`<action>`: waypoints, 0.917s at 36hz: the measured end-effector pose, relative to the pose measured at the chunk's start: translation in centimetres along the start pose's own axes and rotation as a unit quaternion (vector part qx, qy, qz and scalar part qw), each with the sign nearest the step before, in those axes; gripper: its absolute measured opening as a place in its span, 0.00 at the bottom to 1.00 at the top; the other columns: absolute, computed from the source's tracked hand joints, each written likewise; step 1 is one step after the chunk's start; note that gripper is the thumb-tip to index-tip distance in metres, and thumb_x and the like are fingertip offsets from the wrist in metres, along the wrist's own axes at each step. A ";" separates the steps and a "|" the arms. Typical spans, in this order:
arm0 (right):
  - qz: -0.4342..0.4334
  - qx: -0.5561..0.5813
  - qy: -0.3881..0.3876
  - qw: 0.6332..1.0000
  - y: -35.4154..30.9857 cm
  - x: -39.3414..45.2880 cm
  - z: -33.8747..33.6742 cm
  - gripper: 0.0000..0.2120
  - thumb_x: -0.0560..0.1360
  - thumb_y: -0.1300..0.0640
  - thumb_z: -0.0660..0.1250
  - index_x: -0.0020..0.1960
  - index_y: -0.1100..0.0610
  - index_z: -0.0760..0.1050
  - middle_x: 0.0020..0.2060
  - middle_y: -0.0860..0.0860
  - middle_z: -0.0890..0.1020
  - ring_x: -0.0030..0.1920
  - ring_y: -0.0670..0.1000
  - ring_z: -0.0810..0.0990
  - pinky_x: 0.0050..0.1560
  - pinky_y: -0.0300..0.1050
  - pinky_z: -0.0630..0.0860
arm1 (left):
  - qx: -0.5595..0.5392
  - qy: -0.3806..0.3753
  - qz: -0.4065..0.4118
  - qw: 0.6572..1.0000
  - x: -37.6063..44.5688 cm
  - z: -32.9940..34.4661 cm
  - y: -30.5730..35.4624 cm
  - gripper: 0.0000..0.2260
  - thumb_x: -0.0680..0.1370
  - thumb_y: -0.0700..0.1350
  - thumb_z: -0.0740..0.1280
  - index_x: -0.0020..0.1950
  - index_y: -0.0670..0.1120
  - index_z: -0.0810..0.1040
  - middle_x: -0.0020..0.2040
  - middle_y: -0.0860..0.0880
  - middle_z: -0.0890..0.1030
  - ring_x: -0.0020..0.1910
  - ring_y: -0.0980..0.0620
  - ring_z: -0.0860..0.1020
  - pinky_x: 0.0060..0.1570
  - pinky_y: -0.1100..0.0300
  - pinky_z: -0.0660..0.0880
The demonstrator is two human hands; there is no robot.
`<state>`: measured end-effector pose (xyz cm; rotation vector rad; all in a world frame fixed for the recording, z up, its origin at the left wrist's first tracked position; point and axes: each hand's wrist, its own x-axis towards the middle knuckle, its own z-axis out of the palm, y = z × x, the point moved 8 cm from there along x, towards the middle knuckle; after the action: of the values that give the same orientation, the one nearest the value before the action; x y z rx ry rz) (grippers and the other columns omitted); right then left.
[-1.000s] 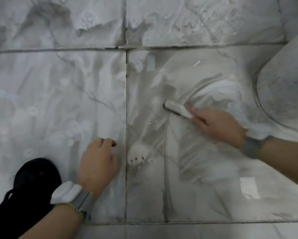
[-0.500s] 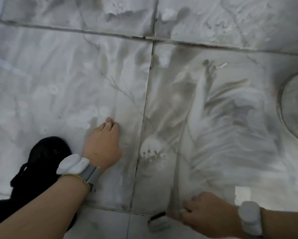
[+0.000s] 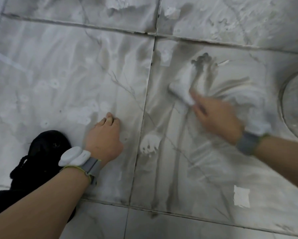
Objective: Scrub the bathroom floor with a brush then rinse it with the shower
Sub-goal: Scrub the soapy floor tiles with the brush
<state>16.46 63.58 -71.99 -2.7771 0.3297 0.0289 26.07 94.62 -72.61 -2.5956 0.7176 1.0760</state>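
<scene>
Head view, looking straight down at a marble-patterned tiled floor [image 3: 62, 69], wet and smeared with soapy foam. Dark grout lines between tiles, one running near to far through the middle, one crossing left to right at the far side, another along the near edge.

Right hand [image 3: 218, 118] on the right-hand tile, blurred, gripping a white brush [image 3: 181, 92] by its near end. Brush head down against the floor, pointing far and left from the hand. Exact lie of the fingers on the handle hard to tell through the blur. Grey swept streaks fanning out around the brush, with a dark grey smudge [image 3: 200, 60] just beyond its far end and a thick white foam patch [image 3: 251, 107] just right of the hand. Grey wristband [image 3: 247, 145] on the right wrist.

Left hand [image 3: 104, 137] on the left-hand tile, near the middle grout line, resting on the floor with fingers curled under, holding nothing. White device [image 3: 74, 156] on a grey strap at the left wrist.

Black shoe [image 3: 39, 156] at the near left, beside the left forearm. Small foam blob [image 3: 150, 142] just right of the middle grout line, between the two hands. Curved pale base [image 3: 296, 104] of some fixture at the right edge. Bright rectangular reflection [image 3: 241, 195] on the near right tile.
</scene>
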 end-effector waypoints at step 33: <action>-0.275 0.044 -0.257 0.925 -13.6 -14.3 6.8 0.26 0.81 0.41 0.57 0.78 0.38 0.59 0.42 0.44 0.77 0.35 0.52 0.80 0.27 0.45 0.76 | -0.052 0.034 0.017 0.998 0.4 0.2 -0.7 0.29 0.80 0.43 0.58 0.81 0.44 0.56 0.84 0.43 0.50 0.81 0.44 0.56 0.76 0.51 0.63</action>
<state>5.83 81.50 -72.97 -2.5442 -0.5629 0.5733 26.56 95.18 -73.04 -2.7282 0.7422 1.0666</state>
